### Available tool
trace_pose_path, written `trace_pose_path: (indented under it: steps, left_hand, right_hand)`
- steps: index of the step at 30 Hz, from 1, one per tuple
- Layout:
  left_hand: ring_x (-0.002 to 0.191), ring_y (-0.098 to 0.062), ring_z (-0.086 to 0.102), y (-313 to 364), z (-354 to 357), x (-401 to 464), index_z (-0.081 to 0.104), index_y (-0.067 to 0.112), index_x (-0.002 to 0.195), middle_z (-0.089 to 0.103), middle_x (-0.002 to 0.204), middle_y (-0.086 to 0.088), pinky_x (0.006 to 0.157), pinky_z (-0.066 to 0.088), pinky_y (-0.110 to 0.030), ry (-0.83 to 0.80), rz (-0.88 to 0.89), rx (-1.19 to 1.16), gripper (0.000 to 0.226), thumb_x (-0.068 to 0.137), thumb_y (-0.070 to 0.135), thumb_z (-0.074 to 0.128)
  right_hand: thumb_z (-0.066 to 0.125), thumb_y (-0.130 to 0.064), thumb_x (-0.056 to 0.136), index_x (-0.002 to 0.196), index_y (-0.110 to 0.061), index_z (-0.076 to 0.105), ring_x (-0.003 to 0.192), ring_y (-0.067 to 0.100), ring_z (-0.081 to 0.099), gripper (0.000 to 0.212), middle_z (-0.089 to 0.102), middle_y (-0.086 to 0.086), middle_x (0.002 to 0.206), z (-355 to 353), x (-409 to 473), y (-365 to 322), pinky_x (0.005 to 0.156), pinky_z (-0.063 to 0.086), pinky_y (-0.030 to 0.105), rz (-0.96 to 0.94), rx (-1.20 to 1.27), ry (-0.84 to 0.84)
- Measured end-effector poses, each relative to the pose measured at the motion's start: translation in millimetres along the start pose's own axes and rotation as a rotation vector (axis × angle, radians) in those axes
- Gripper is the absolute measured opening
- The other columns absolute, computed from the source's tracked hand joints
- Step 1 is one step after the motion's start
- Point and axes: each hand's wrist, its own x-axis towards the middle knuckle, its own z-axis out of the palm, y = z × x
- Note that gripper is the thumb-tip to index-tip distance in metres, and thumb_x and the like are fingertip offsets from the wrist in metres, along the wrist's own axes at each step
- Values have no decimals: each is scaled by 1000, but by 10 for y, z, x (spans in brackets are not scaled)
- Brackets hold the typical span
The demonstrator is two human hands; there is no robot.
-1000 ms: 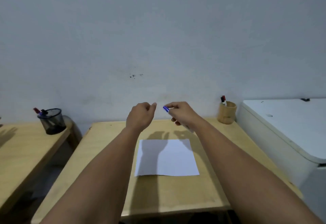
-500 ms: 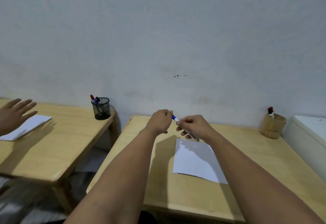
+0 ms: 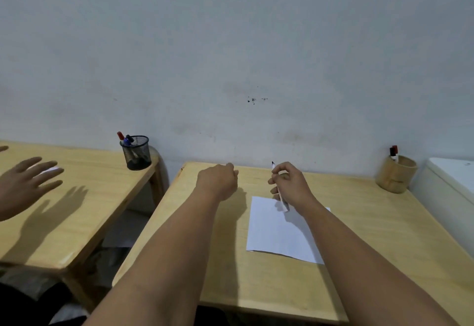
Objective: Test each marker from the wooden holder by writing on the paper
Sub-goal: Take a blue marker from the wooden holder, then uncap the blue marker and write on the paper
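My right hand (image 3: 291, 184) grips a white marker (image 3: 283, 204) above the top edge of the paper (image 3: 279, 233). The marker's bare dark tip points up and away from me. My left hand (image 3: 218, 180) is a closed fist to the left of it, about a hand's width away, over the table (image 3: 256, 287). The blue cap does not show and seems to be inside that fist. At the table's far right corner stands the wooden holder (image 3: 395, 175) with two markers (image 3: 393, 151), one red-capped and one black-capped.
A second wooden table (image 3: 77, 210) stands to the left across a gap, with a black mesh cup (image 3: 136, 152) of markers on it. Another person's hand (image 3: 25, 184) hovers over that table. A white appliance (image 3: 451, 179) stands against my table's right side.
My left hand pinched the blue cap and pulled off to the left, leaving the marker tip bare. My head turned left, bringing the second table and the other hand into view.
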Motion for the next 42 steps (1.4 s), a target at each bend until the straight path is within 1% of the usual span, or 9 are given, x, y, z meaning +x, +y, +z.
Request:
trace_pose_path:
  steps: [6, 12, 14, 21, 25, 28, 32, 36, 42]
  left_hand:
    - [102, -35, 67, 48, 278, -72, 46, 12, 131, 68, 115, -8, 71, 38, -37, -143, 60, 218, 36, 108, 33, 29]
    - [103, -34, 66, 89, 426, -127, 46, 14, 131, 64, 119, -8, 74, 41, -38, -151, 60, 238, 39, 104, 36, 27]
    - [103, -35, 67, 77, 465, -148, 45, 14, 132, 63, 120, -8, 73, 41, -38, -131, 59, 226, 40, 105, 37, 27]
    - [93, -26, 58, 46, 564, -300, 46, 18, 122, 61, 106, -2, 66, 43, -36, 61, 20, 85, 44, 96, 54, 42]
    - [89, -23, 54, 50, 624, -537, 51, 23, 108, 60, 99, 4, 67, 49, -37, 182, 127, -38, 31, 95, 49, 42]
    - [102, -24, 58, 12, 669, -640, 57, 22, 120, 64, 113, 4, 73, 51, -38, 157, 168, -42, 40, 96, 51, 44]
    - [106, -23, 58, -27, 711, -765, 62, 22, 123, 65, 119, 6, 82, 49, -40, 190, 211, -38, 53, 91, 62, 44]
    - [123, -18, 50, -38, 734, -872, 58, 29, 130, 59, 132, 12, 98, 42, -39, 97, 254, -147, 63, 86, 73, 46]
    - [150, -16, 27, -33, 775, -968, 42, 39, 149, 40, 159, 9, 116, 21, -44, -6, 293, -149, 76, 84, 81, 46]
  right_hand:
    - [48, 3, 100, 119, -11, 74, 82, 32, 77, 35, 79, 14, 100, -211, 73, 44, 70, 59, 36, 257, 610, 57]
    - [75, -18, 100, 101, -17, 70, 69, 18, 74, 5, 76, 6, 92, -303, 123, 180, 51, 52, 25, 244, 640, 101]
    - [75, -30, 99, 97, -17, 67, 67, 16, 70, 15, 73, 1, 81, -308, 126, 211, 52, 48, 25, 261, 616, 104]
    - [71, -26, 100, 101, -18, 72, 65, 18, 66, 8, 75, 6, 85, -342, 14, 299, 59, 49, 29, 133, 287, 186]
    - [73, -34, 97, 111, -29, 64, 81, 13, 67, 18, 72, -8, 84, -314, -167, 563, 68, 47, 28, -167, -443, 145]
    - [68, -50, 97, 133, -30, 57, 99, 24, 70, 42, 75, -5, 109, -260, -340, 676, 79, 49, 34, -208, -808, 48]
    - [64, -48, 101, 142, -25, 52, 113, 29, 68, 49, 71, 2, 129, -217, -432, 838, 101, 46, 40, -237, -839, -23]
    - [63, -46, 104, 147, -27, 51, 126, 27, 67, 49, 64, 1, 149, -302, -432, 936, 128, 26, 49, -247, -778, -67]
    - [59, -53, 104, 135, -33, 65, 111, 16, 70, 37, 76, -8, 123, -230, -442, 679, 103, 52, 41, -314, -570, 95]
